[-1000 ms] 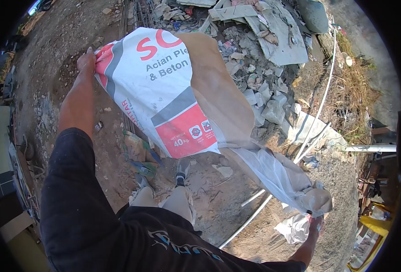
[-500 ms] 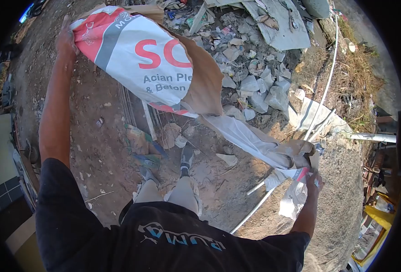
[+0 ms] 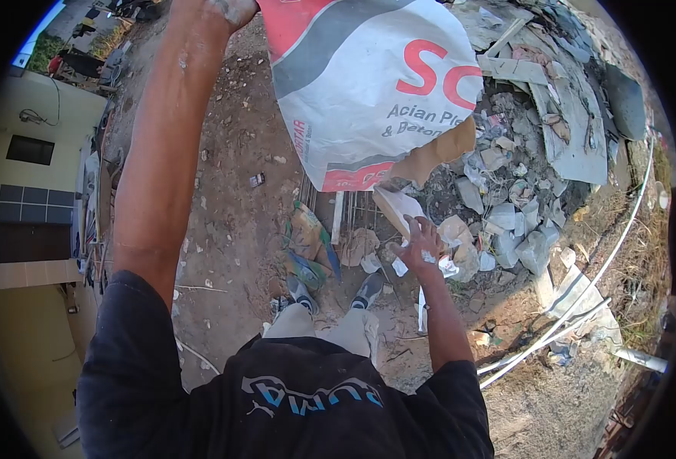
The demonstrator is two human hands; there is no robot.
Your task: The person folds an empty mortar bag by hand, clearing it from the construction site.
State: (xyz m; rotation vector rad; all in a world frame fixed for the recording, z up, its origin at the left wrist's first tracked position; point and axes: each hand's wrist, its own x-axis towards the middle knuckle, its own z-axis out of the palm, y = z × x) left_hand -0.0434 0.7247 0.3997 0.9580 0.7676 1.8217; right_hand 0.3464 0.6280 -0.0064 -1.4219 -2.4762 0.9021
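A printed paper mortar sack (image 3: 353, 84), white with red and grey bands and torn brown paper at its right edge, hangs spread out before me. My left hand (image 3: 235, 9), partly cut off by the top of the view, is closed on its upper left corner. Lower down, my right hand (image 3: 422, 246) grips a torn strip of the sack (image 3: 399, 205) that leads down from its lower edge. White paper scraps (image 3: 446, 266) show beside and beneath that hand.
Rubble with broken concrete (image 3: 521, 237) lies to the right below large broken boards (image 3: 567, 122). A green and brown woven sack (image 3: 307, 243) rests on the dirt ahead of my feet. White pipes (image 3: 613, 260) run along the right; a house wall (image 3: 40, 115) stands left.
My right hand has come inward and up from the far right, drawing the torn strip close under the sack. In view, the sack and my left hand have shifted up and right.
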